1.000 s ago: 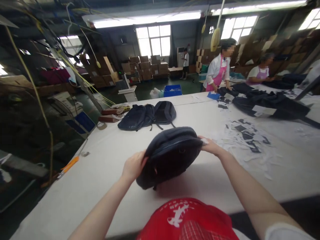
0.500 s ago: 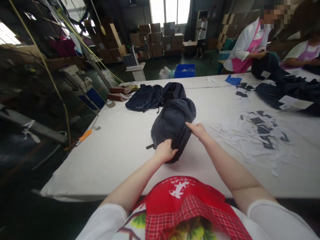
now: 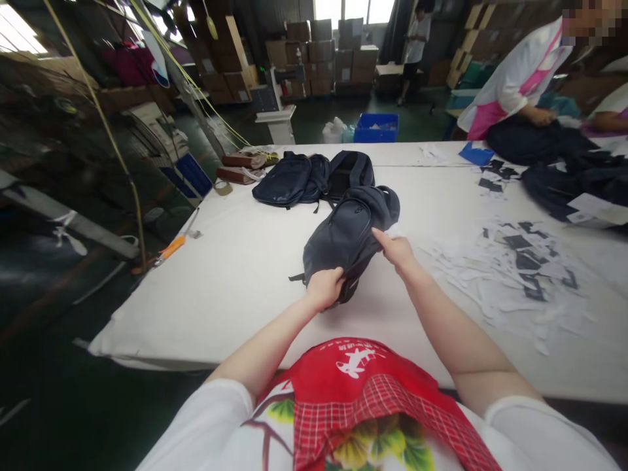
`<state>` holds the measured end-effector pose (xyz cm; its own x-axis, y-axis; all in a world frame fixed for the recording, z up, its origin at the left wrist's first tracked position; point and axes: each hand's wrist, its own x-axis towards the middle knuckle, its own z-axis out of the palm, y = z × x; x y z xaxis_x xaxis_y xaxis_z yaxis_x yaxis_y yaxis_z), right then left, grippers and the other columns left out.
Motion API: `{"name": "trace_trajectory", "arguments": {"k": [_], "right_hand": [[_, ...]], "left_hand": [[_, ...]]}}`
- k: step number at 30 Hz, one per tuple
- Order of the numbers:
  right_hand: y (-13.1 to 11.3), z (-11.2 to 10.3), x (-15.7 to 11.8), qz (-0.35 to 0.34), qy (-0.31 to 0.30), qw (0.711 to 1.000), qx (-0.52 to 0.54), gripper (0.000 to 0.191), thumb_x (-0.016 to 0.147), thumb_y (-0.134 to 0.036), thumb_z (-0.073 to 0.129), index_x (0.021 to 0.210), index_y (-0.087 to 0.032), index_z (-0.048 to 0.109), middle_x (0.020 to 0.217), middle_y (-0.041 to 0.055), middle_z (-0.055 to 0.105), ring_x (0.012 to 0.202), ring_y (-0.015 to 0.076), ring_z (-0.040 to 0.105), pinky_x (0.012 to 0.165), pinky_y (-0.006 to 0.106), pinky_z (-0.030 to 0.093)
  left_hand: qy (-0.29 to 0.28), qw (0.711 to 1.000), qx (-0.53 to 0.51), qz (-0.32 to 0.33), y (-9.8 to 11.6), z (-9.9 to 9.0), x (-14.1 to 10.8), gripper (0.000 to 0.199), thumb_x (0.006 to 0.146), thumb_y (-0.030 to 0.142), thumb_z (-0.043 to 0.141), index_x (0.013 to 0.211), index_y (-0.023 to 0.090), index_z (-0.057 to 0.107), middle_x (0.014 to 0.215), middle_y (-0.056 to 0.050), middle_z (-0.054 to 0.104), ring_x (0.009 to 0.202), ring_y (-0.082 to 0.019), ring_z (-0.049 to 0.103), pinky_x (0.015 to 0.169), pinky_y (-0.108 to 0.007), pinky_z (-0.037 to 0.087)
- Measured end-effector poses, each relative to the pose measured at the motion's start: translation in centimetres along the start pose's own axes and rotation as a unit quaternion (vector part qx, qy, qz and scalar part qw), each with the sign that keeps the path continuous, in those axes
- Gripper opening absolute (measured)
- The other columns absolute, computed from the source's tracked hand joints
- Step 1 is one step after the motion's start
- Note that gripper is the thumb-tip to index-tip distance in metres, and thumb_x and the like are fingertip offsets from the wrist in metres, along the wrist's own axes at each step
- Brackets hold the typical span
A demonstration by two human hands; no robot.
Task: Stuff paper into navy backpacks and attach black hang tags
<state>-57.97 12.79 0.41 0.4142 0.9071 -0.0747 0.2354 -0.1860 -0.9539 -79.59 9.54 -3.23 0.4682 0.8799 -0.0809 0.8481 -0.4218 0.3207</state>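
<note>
A dark navy backpack (image 3: pixel 338 237) lies aslant on the white table (image 3: pixel 235 288) in front of me, its front pocket facing up. My left hand (image 3: pixel 325 289) is closed on its near end, with the thumb on top and the other fingers hidden. At the backpack's right side, my right hand (image 3: pixel 396 252) grips the edge between a thumb or finger on top and fingers underneath. Beside that hand shows a small white piece (image 3: pixel 395 230), which I cannot make out. A short black strap (image 3: pixel 297 278) sticks out at the left.
More dark backpacks (image 3: pixel 287 180) lie just beyond. Brown bundles (image 3: pixel 240 169), a tape roll (image 3: pixel 223 188) and an orange-handled tool (image 3: pixel 173 247) sit along the left edge. Paper and dark scraps (image 3: pixel 520 261) cover the right. A co-worker (image 3: pixel 515 85) handles dark fabric at the far right.
My view has shifted slightly, so the scene sits further right and higher. The left hand's thumb has closed in against the backpack's near edge, which is bent more. Both hands stay on it.
</note>
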Motion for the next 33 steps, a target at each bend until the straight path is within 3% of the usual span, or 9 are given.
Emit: {"name": "trace_trajectory", "arguments": {"k": [3,6,8,11,13,18,23,29,33], "right_hand": [[-0.9,-0.7,-0.7,-0.087,-0.023,0.993,-0.071,0.051,0.076,-0.063,0.062,0.052,-0.018,0.058,0.05,0.0014,0.058,0.053,0.0145,0.055,0.056,0.026,0.042],[-1.6,-0.3,-3.3,-0.187,-0.037,0.973,-0.133,0.044,0.077,-0.059,0.064,0.062,-0.018,0.061,0.056,0.0011,0.062,0.055,0.0144,0.056,0.058,0.025,0.043],[-1.9,0.7,-6.0,-0.239,-0.114,0.95,-0.167,0.036,0.078,-0.055,0.065,0.076,-0.019,0.064,0.064,0.0006,0.066,0.055,0.0139,0.057,0.057,0.025,0.043],[-2.0,2.3,-10.3,-0.271,-0.267,0.888,-0.259,0.037,0.077,-0.048,0.069,0.102,-0.022,0.064,0.084,0.0026,0.072,0.068,0.017,0.065,0.064,0.026,0.045],[-1.9,2.9,-12.2,-0.267,-0.306,0.85,-0.337,0.036,0.078,-0.047,0.068,0.105,-0.023,0.064,0.09,0.0039,0.073,0.075,0.0196,0.067,0.066,0.027,0.044],[-1.6,2.6,-12.8,-0.252,-0.335,0.811,-0.407,0.026,0.087,-0.046,0.06,0.1,-0.024,0.066,0.094,0.0038,0.073,0.083,0.0207,0.068,0.069,0.028,0.042],[-1.1,1.6,-12.7,-0.253,-0.354,0.795,-0.422,0.022,0.085,-0.024,0.056,0.107,-0.023,0.062,0.099,0.004,0.073,0.088,0.0213,0.067,0.073,0.028,0.041],[-1.6,1.7,-14.4,-0.238,-0.274,0.781,-0.508,0.018,0.084,-0.025,0.052,0.1,-0.019,0.06,0.093,0.0079,0.072,0.084,0.0237,0.068,0.066,0.03,0.038],[-1.8,1.4,-14.6,-0.235,-0.265,0.773,-0.526,0.012,0.086,-0.024,0.051,0.094,-0.022,0.06,0.088,0.0064,0.072,0.081,0.0224,0.067,0.062,0.029,0.035]], "left_hand": [[0.029,0.997,-0.071,0.029,-1.6,-3.1,-0.4,0.025,0.095,0.038,0.041,0.085,0.023,0.059,0.081,-0.003,0.066,0.078,-0.019,0.063,0.07,-0.029,0.042],[0.028,0.975,-0.218,0.039,-2.6,-4.4,-0.6,0.027,0.091,0.039,0.045,0.075,0.021,0.057,0.067,0.002,0.059,0.065,-0.015,0.055,0.062,-0.026,0.04],[0.013,0.952,-0.305,0.026,-2.7,-3.9,-0.5,0.029,0.089,0.039,0.046,0.071,0.019,0.056,0.063,0.003,0.054,0.062,-0.013,0.051,0.059,-0.024,0.04],[-0.01,0.927,-0.374,-0.004,-2.1,-2.1,-0.1,0.029,0.085,0.04,0.05,0.069,0.017,0.056,0.061,0.004,0.053,0.059,-0.011,0.048,0.056,-0.023,0.039],[-0.011,0.924,-0.382,-0.02,-1.6,-1.3,0.1,0.029,0.084,0.041,0.051,0.07,0.017,0.057,0.061,0.003,0.053,0.058,-0.011,0.047,0.054,-0.023,0.038],[-0.007,0.926,-0.376,-0.021,-1.1,-1.4,0.3,0.024,0.085,0.038,0.052,0.082,0.017,0.063,0.065,0.002,0.059,0.061,-0.013,0.051,0.058,-0.024,0.042],[-0.008,0.931,-0.365,-0.006,-0.7,-1.5,0.1,0.025,0.087,0.038,0.052,0.084,0.017,0.064,0.066,0.002,0.06,0.064,-0.014,0.053,0.062,-0.024,0.044],[-0.005,0.94,-0.342,0.007,0.2,-1.8,-0.4,0.026,0.088,0.039,0.051,0.082,0.018,0.065,0.062,0.003,0.057,0.061,-0.013,0.051,0.06,-0.024,0.042],[-0.006,0.945,-0.326,0.009,0.5,-2.0,-0.7,0.025,0.089,0.038,0.05,0.083,0.019,0.066,0.062,0.003,0.058,0.062,-0.014,0.052,0.061,-0.024,0.042]]}}
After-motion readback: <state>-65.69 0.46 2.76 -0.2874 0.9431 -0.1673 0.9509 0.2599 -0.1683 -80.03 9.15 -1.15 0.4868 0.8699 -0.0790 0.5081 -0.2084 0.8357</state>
